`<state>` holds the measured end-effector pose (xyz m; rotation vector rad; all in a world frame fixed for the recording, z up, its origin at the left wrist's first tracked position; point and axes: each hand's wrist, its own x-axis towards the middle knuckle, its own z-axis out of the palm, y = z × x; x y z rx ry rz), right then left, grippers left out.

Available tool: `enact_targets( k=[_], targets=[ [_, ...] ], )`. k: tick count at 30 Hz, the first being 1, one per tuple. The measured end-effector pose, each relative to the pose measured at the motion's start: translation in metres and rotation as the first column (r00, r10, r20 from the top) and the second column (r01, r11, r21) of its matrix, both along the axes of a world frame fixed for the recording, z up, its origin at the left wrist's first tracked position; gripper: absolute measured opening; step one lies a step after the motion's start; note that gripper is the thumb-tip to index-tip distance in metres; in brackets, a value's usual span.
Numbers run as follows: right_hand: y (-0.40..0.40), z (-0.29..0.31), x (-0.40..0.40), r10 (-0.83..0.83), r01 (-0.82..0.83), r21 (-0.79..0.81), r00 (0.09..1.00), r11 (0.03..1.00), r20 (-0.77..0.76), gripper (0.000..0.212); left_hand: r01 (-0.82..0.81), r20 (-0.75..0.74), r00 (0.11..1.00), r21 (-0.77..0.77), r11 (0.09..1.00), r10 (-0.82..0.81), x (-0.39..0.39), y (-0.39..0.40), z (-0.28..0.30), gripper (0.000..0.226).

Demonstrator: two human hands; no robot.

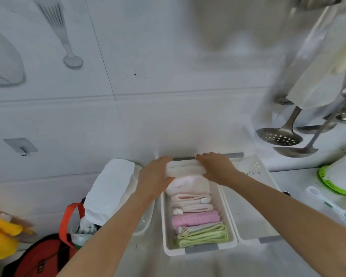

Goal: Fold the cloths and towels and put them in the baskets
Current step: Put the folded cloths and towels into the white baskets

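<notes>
Both hands, left hand [154, 176] and right hand [216, 168], grip the folded white towel [185, 168] by its ends, fingers curled round, at the basket's [226, 232] twelve-o'clock end. It looks soft, light and floppy, so end grips suit.

Folded white terry towel [185, 169]: far end of white slotted plastic basket [225, 243], behind folded cream, pink, green cloths [196, 218]; second basket [254, 234] alongside.

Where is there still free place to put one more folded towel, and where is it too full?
The right basket shows a bare floor, next to the full basket. Counter in front of both baskets is also bare. The full basket is packed from the green towel to the white towel that the left hand and right hand hold.
</notes>
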<state>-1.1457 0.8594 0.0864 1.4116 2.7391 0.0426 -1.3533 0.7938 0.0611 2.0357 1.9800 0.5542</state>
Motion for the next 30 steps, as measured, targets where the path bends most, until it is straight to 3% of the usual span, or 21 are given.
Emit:
enact_targets(
  k=[4,8,13,15,17,19,21,24,27,30],
  targets=[
    [0.010,-0.005,-0.006,-0.072,0.070,-0.034,0.996,0.997,-0.061,0.033,-0.030,-0.098,0.995,-0.009,0.999,0.029,0.000,0.018,0.000,0.047],
    [0.019,-0.023,-0.016,-0.103,0.103,-0.100,0.995,0.990,0.011,0.028,-0.012,-0.315,0.949,-0.071,0.997,-0.011,-0.001,0.033,-0.006,0.054],
    [0.027,-0.033,-0.019,-0.108,0.109,-0.077,0.994,0.991,0.020,0.025,0.145,-0.309,0.939,-0.047,0.988,-0.152,0.013,0.041,-0.008,0.054],
    [0.023,-0.026,-0.014,-0.083,0.080,-0.067,0.996,0.995,-0.043,0.030,0.163,-0.268,0.948,-0.058,0.985,-0.173,0.017,0.045,-0.006,0.049],
    [0.006,-0.019,-0.007,0.005,0.006,0.055,0.981,0.998,-0.195,0.040,0.125,-0.222,0.965,-0.067,0.990,-0.137,0.017,0.046,-0.006,0.046],
    [-0.019,-0.017,-0.002,0.159,-0.101,0.185,0.929,0.978,-0.335,0.035,0.114,-0.194,0.973,-0.055,0.992,-0.122,0.016,0.046,-0.008,0.047],
    [-0.041,-0.023,0.001,0.206,-0.207,0.028,0.934,0.978,-0.293,0.032,0.158,-0.140,0.978,-0.003,0.987,-0.157,0.015,0.042,-0.007,0.044],
    [-0.049,-0.046,-0.004,0.011,-0.046,-0.403,0.996,0.914,-0.090,0.049,0.325,-0.117,0.943,0.119,0.938,-0.311,0.013,0.031,-0.007,0.028],
    [-0.048,-0.061,-0.018,-0.120,0.088,-0.568,0.993,0.819,-0.019,0.056,0.338,-0.102,0.939,0.098,0.936,-0.329,0.013,0.020,-0.007,0.040],
    [-0.048,-0.067,-0.030,-0.056,0.097,-0.669,0.995,0.737,0.082,0.059,0.231,-0.054,0.972,0.031,0.972,-0.229,0.010,0.019,-0.011,0.053]
  ],
)
